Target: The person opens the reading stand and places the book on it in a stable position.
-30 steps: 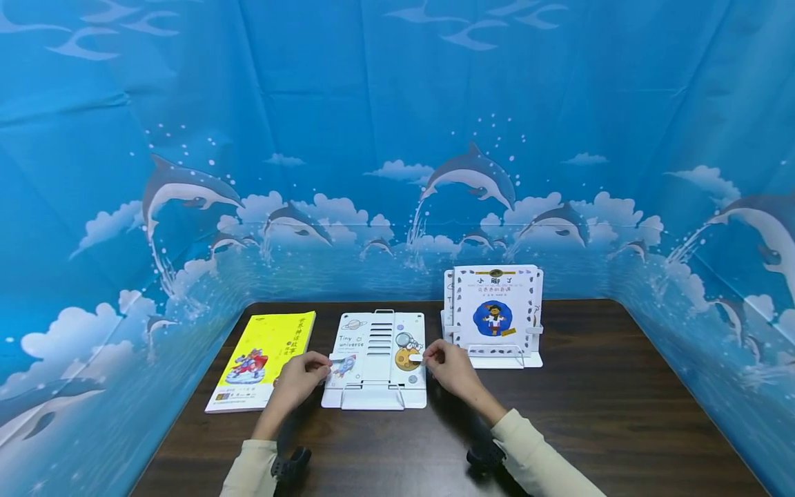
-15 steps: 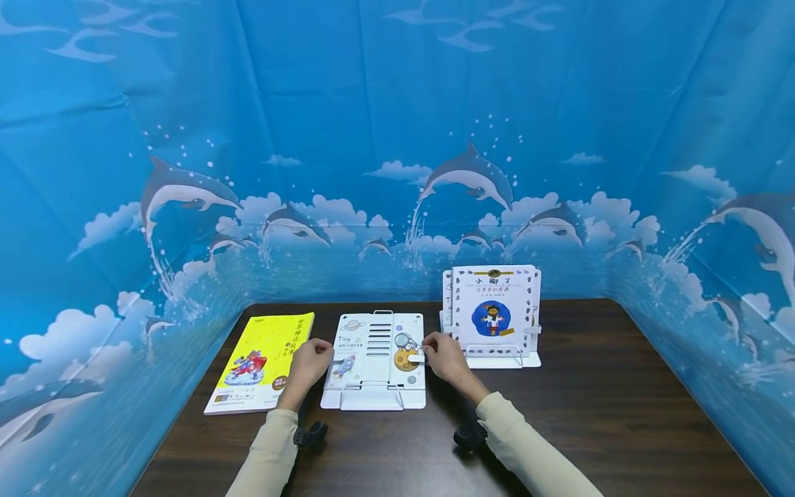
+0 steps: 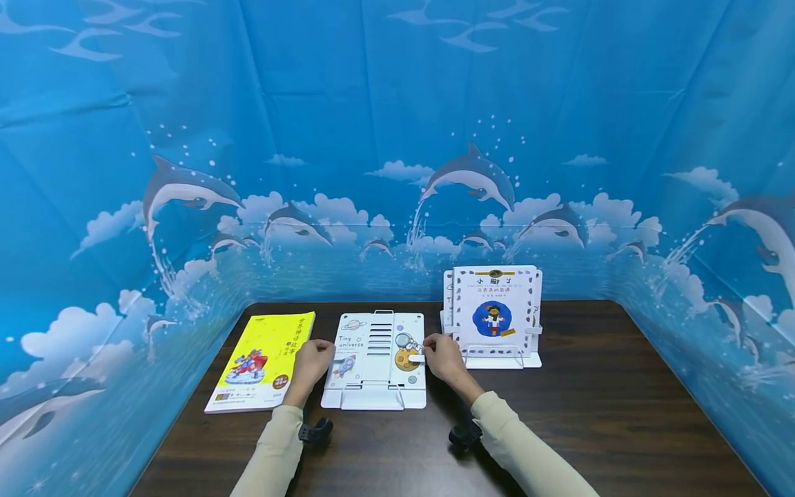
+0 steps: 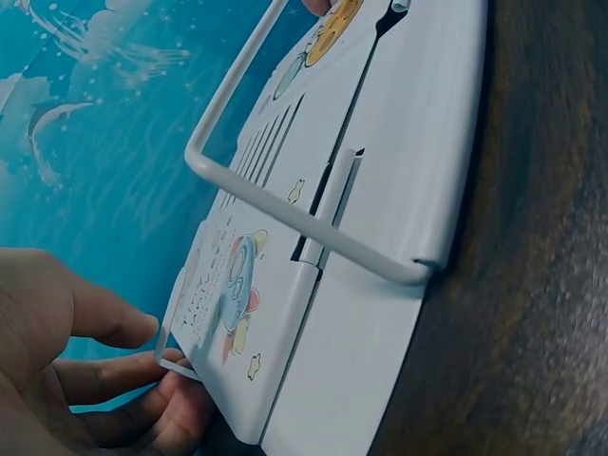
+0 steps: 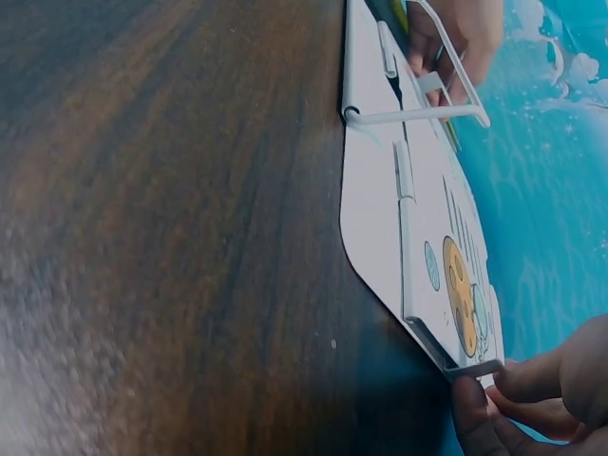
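A white book stand (image 3: 363, 359) printed "Tiny universe" lies folded nearly flat in the middle of the table, its wire page holder at the front. My left hand (image 3: 312, 362) is at the stand's left edge; in the left wrist view its thumb and fingers pinch the small side clip (image 4: 171, 337). At the opposite edge my right hand (image 3: 444, 355) pinches the other side clip (image 5: 475, 369) between thumb and fingers. Left of the stand lies a yellow book (image 3: 263, 359), partly hidden behind my left hand.
A second white stand (image 3: 534, 360) stands upright at the back right. It holds a white picture book (image 3: 493, 290) with a blue round picture. A dark wooden table (image 3: 596, 414) carries everything, and a blue dolphin curtain (image 3: 373, 172) hangs behind and beside it.
Both wrists have come inward and a little forward. My left fingers have shifted slightly up along the stand's left edge. The stand and books have stayed in place.
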`<state>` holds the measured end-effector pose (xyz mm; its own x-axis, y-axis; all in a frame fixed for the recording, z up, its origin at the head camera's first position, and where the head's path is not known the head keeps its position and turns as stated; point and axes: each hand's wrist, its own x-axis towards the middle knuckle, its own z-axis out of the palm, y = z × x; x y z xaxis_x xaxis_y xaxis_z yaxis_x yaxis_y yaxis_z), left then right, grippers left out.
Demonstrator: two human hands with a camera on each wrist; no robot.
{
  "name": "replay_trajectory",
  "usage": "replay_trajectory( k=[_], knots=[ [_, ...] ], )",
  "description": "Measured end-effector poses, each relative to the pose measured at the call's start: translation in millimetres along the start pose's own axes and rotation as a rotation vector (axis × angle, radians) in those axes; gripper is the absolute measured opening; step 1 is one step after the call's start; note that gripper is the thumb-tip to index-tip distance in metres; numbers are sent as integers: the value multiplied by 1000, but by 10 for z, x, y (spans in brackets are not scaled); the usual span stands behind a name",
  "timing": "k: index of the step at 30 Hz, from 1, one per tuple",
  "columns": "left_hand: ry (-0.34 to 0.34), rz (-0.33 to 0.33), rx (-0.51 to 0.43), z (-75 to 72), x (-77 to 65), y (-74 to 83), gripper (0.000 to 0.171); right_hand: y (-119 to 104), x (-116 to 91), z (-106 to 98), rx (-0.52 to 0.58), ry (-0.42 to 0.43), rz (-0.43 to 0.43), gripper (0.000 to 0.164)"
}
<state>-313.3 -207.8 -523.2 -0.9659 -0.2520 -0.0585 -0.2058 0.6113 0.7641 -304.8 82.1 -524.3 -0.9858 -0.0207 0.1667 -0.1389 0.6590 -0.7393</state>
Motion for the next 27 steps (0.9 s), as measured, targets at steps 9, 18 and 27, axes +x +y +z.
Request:
replay_trajectory(
  k=[9, 18, 27],
  knots=[
    [-8, -30, -55, -14, -12, -1, 46, -57, -40, 16, -7, 38, 9, 12],
    [22, -21, -132, -21, -13, 57, 46, -158, -61, -57, 82, 75, 66, 21],
    [55, 32, -228, -131, -71, 154, 46, -308, -58, -186, 155, 126, 7, 17]
  ],
)
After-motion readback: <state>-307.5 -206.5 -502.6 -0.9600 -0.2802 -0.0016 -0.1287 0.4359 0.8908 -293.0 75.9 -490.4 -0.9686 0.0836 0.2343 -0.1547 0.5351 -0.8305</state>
